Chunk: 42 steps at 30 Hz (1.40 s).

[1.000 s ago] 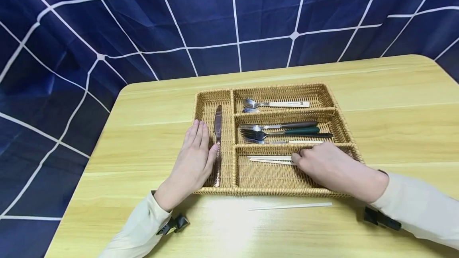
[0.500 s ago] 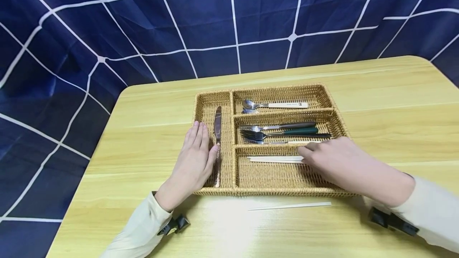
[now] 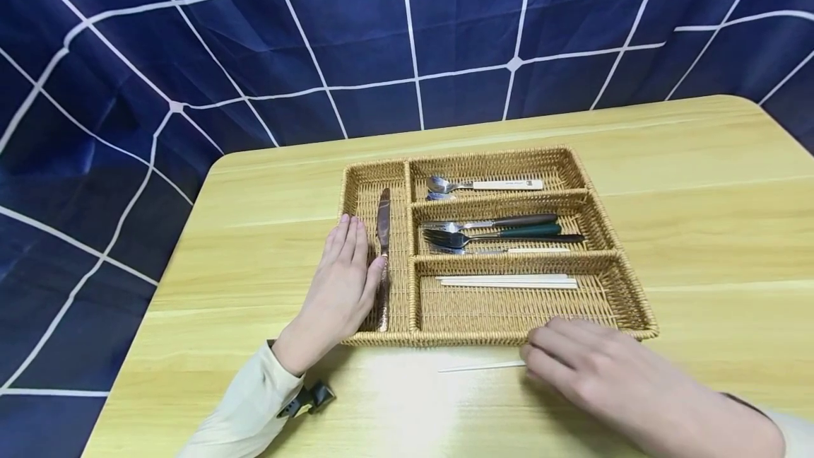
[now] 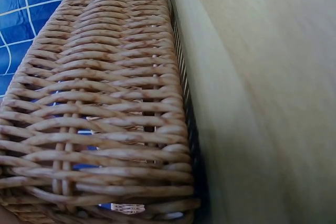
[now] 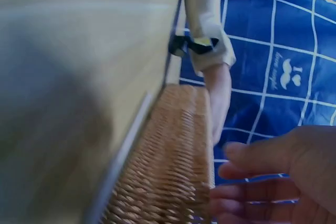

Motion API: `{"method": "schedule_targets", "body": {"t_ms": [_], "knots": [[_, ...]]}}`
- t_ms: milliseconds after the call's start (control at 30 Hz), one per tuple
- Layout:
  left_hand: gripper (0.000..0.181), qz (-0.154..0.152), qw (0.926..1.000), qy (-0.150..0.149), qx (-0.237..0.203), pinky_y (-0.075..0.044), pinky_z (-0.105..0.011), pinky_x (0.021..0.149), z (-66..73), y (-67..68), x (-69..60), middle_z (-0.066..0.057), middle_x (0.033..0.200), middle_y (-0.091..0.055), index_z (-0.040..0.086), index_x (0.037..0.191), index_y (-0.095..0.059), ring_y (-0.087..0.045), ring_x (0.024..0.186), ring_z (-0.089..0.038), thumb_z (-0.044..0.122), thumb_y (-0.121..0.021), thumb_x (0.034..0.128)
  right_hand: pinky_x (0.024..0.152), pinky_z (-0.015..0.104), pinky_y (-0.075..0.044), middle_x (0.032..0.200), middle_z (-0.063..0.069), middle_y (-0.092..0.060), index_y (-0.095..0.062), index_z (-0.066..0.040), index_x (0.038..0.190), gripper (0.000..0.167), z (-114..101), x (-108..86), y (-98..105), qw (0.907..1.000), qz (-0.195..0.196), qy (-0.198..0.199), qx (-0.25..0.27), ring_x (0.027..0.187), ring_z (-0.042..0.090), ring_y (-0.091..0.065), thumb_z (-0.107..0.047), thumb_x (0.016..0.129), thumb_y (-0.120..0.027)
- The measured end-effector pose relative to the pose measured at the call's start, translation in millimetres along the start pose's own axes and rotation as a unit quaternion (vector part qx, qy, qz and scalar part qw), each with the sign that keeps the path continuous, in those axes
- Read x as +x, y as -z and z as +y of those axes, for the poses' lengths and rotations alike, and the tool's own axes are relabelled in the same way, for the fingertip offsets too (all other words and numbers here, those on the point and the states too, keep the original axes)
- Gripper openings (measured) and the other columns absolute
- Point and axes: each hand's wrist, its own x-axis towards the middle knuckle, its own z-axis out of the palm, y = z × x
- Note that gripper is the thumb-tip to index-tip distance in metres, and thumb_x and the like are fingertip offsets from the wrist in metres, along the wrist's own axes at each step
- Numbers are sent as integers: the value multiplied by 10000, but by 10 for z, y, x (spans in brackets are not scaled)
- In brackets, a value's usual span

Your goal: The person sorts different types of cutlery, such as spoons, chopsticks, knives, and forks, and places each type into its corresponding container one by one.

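Note:
My left hand (image 3: 340,281) rests on the left edge of a wicker cutlery tray (image 3: 496,338) with straight fingers; its thumb lies by the handle of a table knife (image 3: 384,221). My right hand (image 3: 588,366) hovers at the tray's front edge, above a single white chopstick (image 3: 480,367) on the table, and hides its right end. In the right wrist view, the fingers are loosely bent and hold nothing; the chopstick (image 5: 123,156) lies apart from them. Several white chopsticks (image 3: 509,281) lie together in the tray's front compartment.
Several forks (image 3: 502,232) with dark, green and white handles fill the middle compartment. A white-handled spoon (image 3: 506,184) and another spoon head lie in the back one. The wooden table (image 3: 267,210) meets a blue checked cloth (image 3: 356,41) behind.
My right hand has let go of the chopsticks in the front compartment, which now lie close together. It has moved out over the front rim to the loose chopstick. The left hand stays put.

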Motion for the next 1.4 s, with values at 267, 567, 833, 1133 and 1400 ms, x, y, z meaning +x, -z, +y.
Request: {"method": "schedule_targets", "body": {"t_ms": [267,567,833,1133,1400], "knots": [[598,49,10000,-41,-18,-67,-453,1196,-1,-5,0,-304,1526,-183,-142,1452,-220,-66,1457,-359,287,-341,1053,636,248,-420,829,-70,-478,-522,-151,892,344,-202,-15,-239,9996,-49,56,283,740,102,-441,-272,1069,-253],[604,-8,10000,-4,11,-47,-444,1197,-3,-11,8,-296,1531,-170,-137,1458,-217,-50,1460,-355,303,-319,1057,646,284,-501,923,59,-601,-586,-22,1006,301,-242,-141,-449,9967,-538,234,-558,800,180,-543,-36,805,-362],[607,31,10000,-26,15,-60,-454,1196,-7,-8,8,-299,1529,-181,-144,1453,-228,-65,1458,-364,303,-329,1055,508,252,-410,810,4,-491,-532,-53,897,213,-274,-141,-565,9974,-583,-209,-365,693,154,-443,-61,723,-409],[607,37,10000,-50,4,-56,-450,1198,-3,-21,12,-298,1529,-193,-138,1455,-227,-63,1459,-356,313,-307,1057,522,251,-396,786,7,-465,-481,-84,812,137,-278,-153,-622,9972,-619,-35,-430,681,151,-445,-52,707,-398],[610,56,9999,-44,70,-75,-459,1196,-11,-3,-1,-312,1518,-207,-144,1447,-229,-89,1454,-375,313,-326,1054,533,245,-364,752,-6,-404,-459,-87,794,107,-298,-128,-608,9969,-543,87,-569,667,144,-391,-56,714,-395]]}}
